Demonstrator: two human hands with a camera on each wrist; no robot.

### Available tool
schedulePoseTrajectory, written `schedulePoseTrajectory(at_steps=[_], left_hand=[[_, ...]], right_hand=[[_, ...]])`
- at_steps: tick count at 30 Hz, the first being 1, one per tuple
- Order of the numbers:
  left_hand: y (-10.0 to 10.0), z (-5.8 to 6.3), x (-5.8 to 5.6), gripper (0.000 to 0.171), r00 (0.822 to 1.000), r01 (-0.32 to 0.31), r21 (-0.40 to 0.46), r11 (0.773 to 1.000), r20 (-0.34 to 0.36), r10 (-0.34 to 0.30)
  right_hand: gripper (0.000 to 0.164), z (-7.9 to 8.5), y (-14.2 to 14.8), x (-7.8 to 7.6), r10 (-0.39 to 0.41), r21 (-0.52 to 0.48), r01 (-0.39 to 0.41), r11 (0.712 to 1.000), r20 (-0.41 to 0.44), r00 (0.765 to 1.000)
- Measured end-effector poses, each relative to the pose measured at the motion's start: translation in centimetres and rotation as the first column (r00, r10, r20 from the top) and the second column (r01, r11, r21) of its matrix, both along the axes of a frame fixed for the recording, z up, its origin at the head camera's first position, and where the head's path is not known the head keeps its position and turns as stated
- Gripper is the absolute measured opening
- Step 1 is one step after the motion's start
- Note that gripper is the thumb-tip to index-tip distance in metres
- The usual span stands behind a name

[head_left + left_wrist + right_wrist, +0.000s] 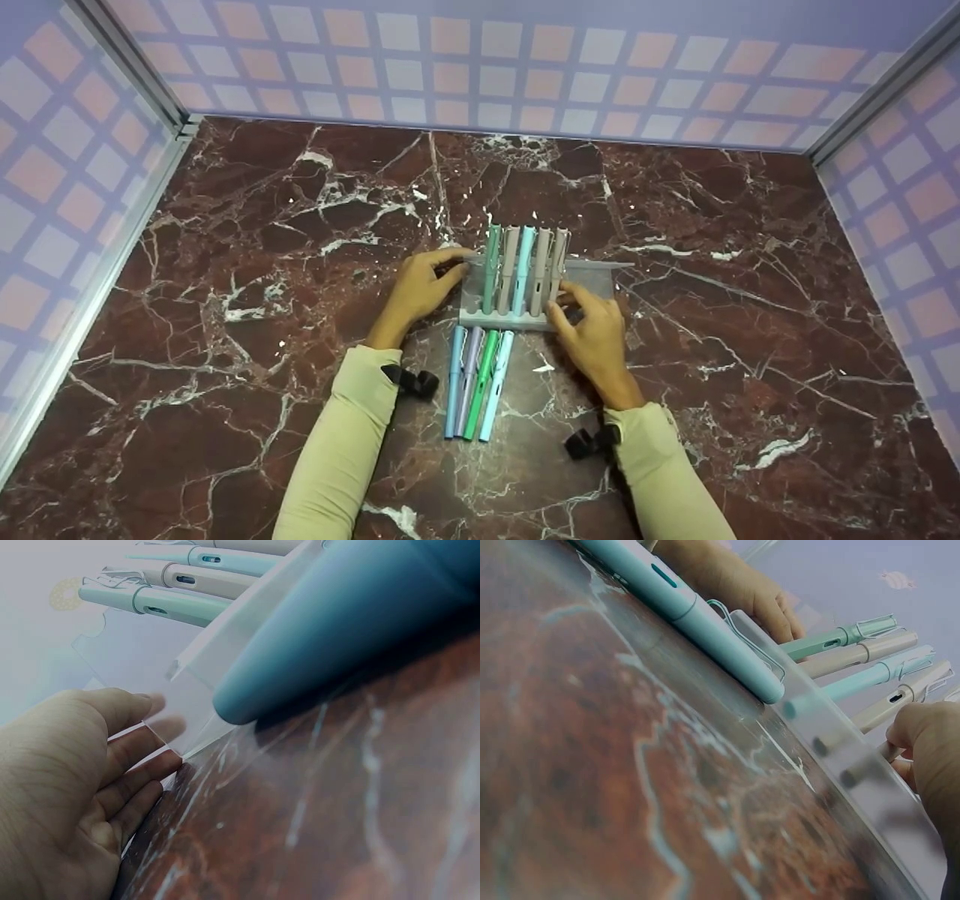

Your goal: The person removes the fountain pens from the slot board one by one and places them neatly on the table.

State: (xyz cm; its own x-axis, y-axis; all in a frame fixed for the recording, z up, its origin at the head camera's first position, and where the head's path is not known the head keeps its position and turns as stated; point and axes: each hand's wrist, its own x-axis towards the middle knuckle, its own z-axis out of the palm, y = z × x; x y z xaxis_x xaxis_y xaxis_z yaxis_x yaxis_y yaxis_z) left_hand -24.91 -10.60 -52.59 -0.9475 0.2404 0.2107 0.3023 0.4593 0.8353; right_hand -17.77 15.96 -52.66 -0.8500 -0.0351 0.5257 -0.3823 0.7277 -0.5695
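The clear pen stand (501,321) sits on the marble-patterned tabletop (750,420), with five capped pens leaning in a row in it; four loose pens (481,384) lie just in front. The left hand (426,283) pinches the stand's left edge between thumb and fingers. The right hand (596,326) pinches the rightmost taupe pen (559,259) near its lower end, at the right of the row. The pen is probably light and rigid, with a smooth barrel that may roll or slip under an off-centre grip; hold the barrel between thumb and forefinger, clear of the thin wire clip, which could snag or bend. The stand appears to be stiff, lightweight plastic, likely slick and prone to sliding or cracking if forced; steady it by a side edge with modest pressure
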Motion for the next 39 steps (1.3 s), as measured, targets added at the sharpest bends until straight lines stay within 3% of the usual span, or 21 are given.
schedulePoseTrajectory(at_steps=[20,31,39], left_hand=[[0.01,-0.03,-0.03,0.023,1.0,-0.006,-0.003,1.0,-0.016,0.006],[-0.02,-0.06,-0.05,0.022,1.0,-0.008,0.004,1.0,-0.024,0.008],[-0.06,0.06,-0.01,0.024,1.0,-0.006,-0.009,1.0,-0.031,0.006]], right_hand=[[0.025,0.03,-0.09,0.01,0.009,-0.024,-0.01,1.0,-0.033,0.999],[0.024,-0.15,-0.01,-0.2,0.014,-0.148,-0.032,0.989,-0.12,0.993],[0.021,0.12,-0.12,0.02,-0.007,-0.24,-0.021,0.97,-0.117,0.993]])
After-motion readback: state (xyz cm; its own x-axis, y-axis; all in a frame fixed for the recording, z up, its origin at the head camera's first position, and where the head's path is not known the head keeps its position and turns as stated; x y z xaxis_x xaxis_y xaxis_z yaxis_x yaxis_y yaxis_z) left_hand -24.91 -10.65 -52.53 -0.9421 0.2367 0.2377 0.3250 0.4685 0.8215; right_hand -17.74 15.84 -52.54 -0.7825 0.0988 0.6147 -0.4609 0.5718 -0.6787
